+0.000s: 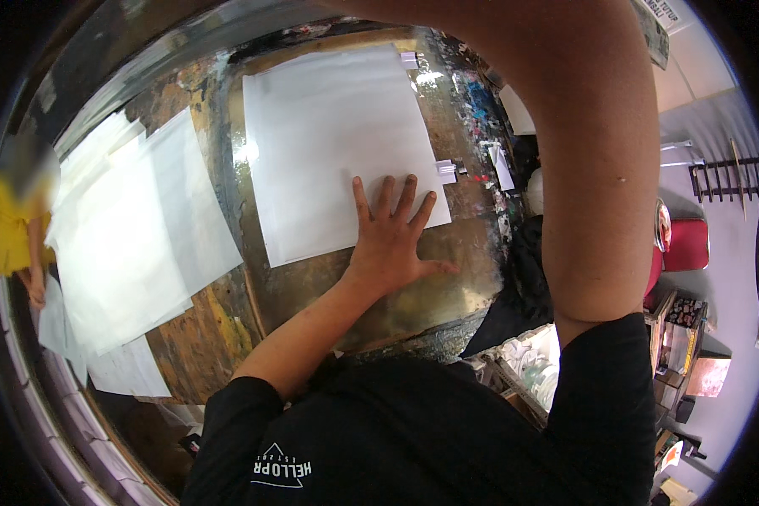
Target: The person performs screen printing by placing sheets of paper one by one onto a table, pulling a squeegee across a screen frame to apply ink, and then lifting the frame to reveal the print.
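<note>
My left hand lies flat with fingers spread on the lower right part of a white paper sheet, pressing nothing else. The sheet rests on a shiny brownish board, with its lower edge under my palm. Along its right side sit two small pale tabs, the nearer one a folded tab touching the paper edge. My right arm reaches up and bends over the far side of the board. Its hand is past the upper rim of the picture, so what it touches is hidden.
White and translucent sheets overlap on the paint-stained wooden table to the left. A person in yellow stands at the far left. Paint blotches cover the board's right border. Black cloth and a crate are nearby right.
</note>
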`<state>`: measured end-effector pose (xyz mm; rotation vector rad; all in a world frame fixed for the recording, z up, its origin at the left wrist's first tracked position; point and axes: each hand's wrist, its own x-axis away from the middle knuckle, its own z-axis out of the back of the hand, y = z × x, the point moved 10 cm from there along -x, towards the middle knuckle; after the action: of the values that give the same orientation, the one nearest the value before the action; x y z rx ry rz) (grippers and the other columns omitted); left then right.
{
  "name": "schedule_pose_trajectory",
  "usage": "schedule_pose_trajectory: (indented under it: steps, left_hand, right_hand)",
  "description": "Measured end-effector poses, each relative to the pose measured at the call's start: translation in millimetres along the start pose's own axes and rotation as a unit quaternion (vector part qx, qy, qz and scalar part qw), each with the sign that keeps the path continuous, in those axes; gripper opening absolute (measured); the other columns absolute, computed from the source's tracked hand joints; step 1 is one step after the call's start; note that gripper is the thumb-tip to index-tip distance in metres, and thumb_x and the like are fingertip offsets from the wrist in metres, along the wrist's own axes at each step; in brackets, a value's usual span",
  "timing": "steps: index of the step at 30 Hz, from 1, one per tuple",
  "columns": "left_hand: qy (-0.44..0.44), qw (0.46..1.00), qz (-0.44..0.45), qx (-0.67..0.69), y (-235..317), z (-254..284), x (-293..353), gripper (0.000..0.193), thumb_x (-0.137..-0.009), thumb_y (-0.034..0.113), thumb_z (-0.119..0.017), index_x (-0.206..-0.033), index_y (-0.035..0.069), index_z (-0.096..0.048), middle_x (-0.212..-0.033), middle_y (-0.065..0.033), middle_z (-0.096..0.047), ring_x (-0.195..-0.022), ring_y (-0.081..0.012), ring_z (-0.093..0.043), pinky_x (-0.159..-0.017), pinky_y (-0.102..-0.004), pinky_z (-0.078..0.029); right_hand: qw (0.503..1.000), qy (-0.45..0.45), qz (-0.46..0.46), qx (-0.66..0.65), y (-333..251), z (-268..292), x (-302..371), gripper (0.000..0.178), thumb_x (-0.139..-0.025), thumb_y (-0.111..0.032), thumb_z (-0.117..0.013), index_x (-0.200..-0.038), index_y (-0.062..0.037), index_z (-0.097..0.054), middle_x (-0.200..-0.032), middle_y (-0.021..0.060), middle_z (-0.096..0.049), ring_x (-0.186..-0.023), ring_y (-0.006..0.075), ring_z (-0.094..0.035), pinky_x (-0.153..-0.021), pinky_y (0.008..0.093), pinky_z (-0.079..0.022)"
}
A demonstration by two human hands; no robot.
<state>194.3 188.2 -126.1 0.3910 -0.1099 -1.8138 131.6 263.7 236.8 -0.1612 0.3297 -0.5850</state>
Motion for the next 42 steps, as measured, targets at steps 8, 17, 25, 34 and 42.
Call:
schedule_pose_trajectory:
  steps: [8,17,25,34,42]
  left_hand:
    - [0.14,0.99,0.015,0.023,-8.2,54.3,8.3,0.119,-0.074,0.094,-0.06,-0.162,0.014,-0.047,-0.159,-0.0192,-0.048,-0.144,-0.0422,-0.045,-0.122,-0.0806,-0.01]
    - [0.337,0.739,0.24,0.531,-150.2,223.3,152.6,0.089,-0.074,0.007,-0.098,-0.149,-0.005,-0.053,-0.119,-0.0131,-0.073,-0.107,-0.0188,-0.07,-0.093,-0.0294,-0.059]
    - [0.127,0.92,0.369,0.039,-147.7,116.1,214.4,0.122,-0.055,0.073,-0.095,-0.151,0.005,-0.061,-0.115,-0.0102,-0.06,-0.115,-0.0291,-0.054,-0.11,-0.0494,-0.035]
    - [0.122,0.927,0.353,0.015,-158.2,93.2,222.5,0.125,-0.044,0.076,-0.095,-0.144,0.006,-0.067,-0.115,-0.0112,-0.06,-0.118,-0.0319,-0.052,-0.108,-0.0518,-0.029]
    - [0.121,0.936,0.328,0.041,-162.6,91.9,224.7,0.131,-0.048,0.08,-0.091,-0.151,0.005,-0.061,-0.103,-0.0068,-0.055,-0.104,-0.0266,-0.049,-0.103,-0.0486,-0.028]
  right_hand:
    - [0.997,0.075,0.016,0.028,-9.8,0.1,1.1,0.06,-0.109,-0.054,-0.044,-0.078,-0.0075,-0.065,-0.067,0.0057,-0.06,-0.064,0.0232,-0.055,-0.072,0.042,-0.048]
    - [0.984,0.084,0.046,0.152,-4.4,-99.9,80.1,0.046,-0.09,-0.036,-0.075,-0.122,-0.0052,-0.062,-0.11,0.0167,-0.069,-0.108,0.0364,-0.066,-0.091,0.0531,-0.045]
    - [0.991,-0.096,0.02,0.095,32.3,-244.6,139.6,0.057,-0.077,-0.015,-0.08,-0.125,-0.0071,-0.05,-0.113,0.0127,-0.063,-0.112,0.0358,-0.062,-0.093,0.057,-0.037]
    - [0.992,-0.049,0.0,0.118,19.7,-268.4,145.6,0.026,-0.085,-0.001,-0.063,-0.108,-0.0112,-0.056,-0.1,0.0064,-0.057,-0.099,0.028,-0.058,-0.097,0.0536,-0.036]
    - [0.987,0.017,0.009,0.16,97.5,-292.2,27.5,0.046,-0.076,-0.002,-0.075,-0.116,-0.0112,-0.054,-0.111,0.0067,-0.061,-0.111,0.0293,-0.059,-0.099,0.057,-0.037]
